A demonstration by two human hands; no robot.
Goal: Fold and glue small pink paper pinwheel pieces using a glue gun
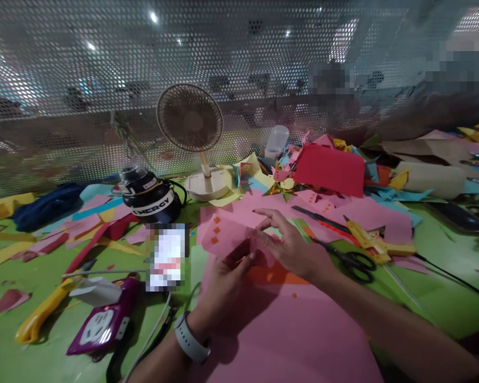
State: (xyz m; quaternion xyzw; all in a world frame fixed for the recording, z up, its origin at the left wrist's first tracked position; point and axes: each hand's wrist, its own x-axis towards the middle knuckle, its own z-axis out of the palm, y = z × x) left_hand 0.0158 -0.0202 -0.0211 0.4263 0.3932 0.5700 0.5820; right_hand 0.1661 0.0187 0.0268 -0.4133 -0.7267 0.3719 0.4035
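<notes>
My left hand (231, 279), with a watch (190, 338) on its wrist, grips a piece of pink paper (233, 234) from below. Small orange diamond shapes (215, 231) sit in a row on that paper. At the paper's right edge, my right hand (279, 242) has thumb and forefinger pinched close together; whatever is between them is too small to make out. Beneath both hands lies a large pink sheet (299, 330) with an orange paper strip (279, 275) across it.
Scissors (353, 261) and a yellow glue gun (369, 242) lie to the right. On the left are a phone (166, 258), a purple device (104, 319), a yellow-handled tool (43, 311) and a dark bottle (154, 199). Behind stand a small fan (190, 119) and piled paper scraps, including a red sheet (331, 167).
</notes>
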